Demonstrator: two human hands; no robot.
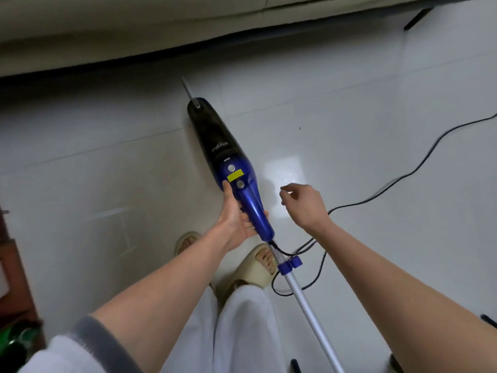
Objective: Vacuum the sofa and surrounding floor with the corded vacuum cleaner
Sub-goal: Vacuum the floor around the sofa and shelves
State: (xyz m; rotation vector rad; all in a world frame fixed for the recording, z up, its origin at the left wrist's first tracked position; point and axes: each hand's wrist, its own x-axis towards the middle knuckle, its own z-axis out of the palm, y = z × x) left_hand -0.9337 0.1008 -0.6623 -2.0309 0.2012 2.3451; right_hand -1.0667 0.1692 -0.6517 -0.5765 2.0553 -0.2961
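Vacuum cleaner hangs over the white tiled floor in the middle of the view, its long axis running from the lower right up to the upper left. Its dark dust cup and narrow nozzle point away from the person, toward the sofa that spans the top edge. The blue motor body carries a yellow sticker and two round buttons. Behind it a silver tube slants down toward the lower right and leaves the picture at the bottom edge.

The left hand cups the blue body from the left and from beneath, thumb lying along the side next to the lower button, palm open toward the camera, fingers curling round under the handle part. The right hand hovers just to the right of the body, apart from it, fingers loosely curled and holding nothing that can be made out.

A black cord leaves the rear of the blue body, loops on the floor beside the tube and trails off to the right edge. Two feet in pale slippers stand on the floor directly below the vacuum, partly covered by it and by light trouser legs.

Dark wooden furniture and something green at the lower left are cut off and hard to identify. A thin dark sofa leg shows at the upper right.
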